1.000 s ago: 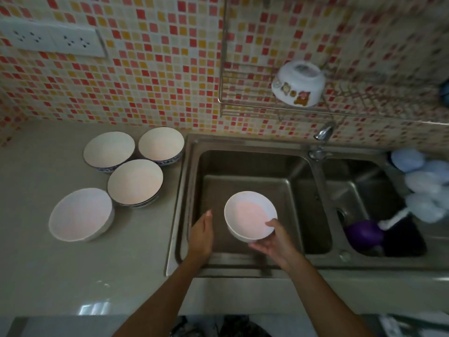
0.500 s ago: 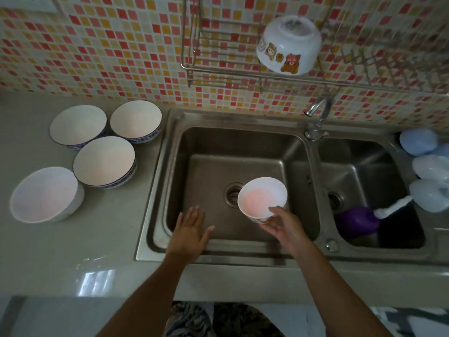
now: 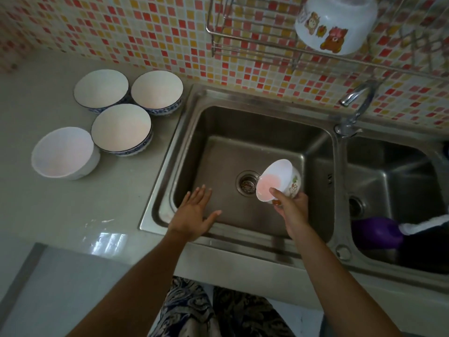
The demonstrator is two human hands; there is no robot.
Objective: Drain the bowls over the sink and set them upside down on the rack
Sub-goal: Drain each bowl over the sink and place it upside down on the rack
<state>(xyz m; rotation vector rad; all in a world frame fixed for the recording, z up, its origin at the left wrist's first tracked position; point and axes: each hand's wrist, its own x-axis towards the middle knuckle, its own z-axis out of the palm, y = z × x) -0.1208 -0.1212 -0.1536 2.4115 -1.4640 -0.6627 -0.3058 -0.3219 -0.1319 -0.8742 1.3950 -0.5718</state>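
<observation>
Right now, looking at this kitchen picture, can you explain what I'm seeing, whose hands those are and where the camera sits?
There is no machine here: a person wears a camera on the head, looking down at their own arms. The right hand has a grip on a small white bowl, tipped toward the drain of the steel sink. The left hand is open and empty over the sink's near edge. Four bowls stand upright on the counter. One bowl with bear pictures sits upside down on the wall rack.

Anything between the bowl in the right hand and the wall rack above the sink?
Nothing visible blocks it. The tilted bowl in the right hand has open space up to the rack; one upside-down bowl already sits there, with free wire left of it.
</observation>
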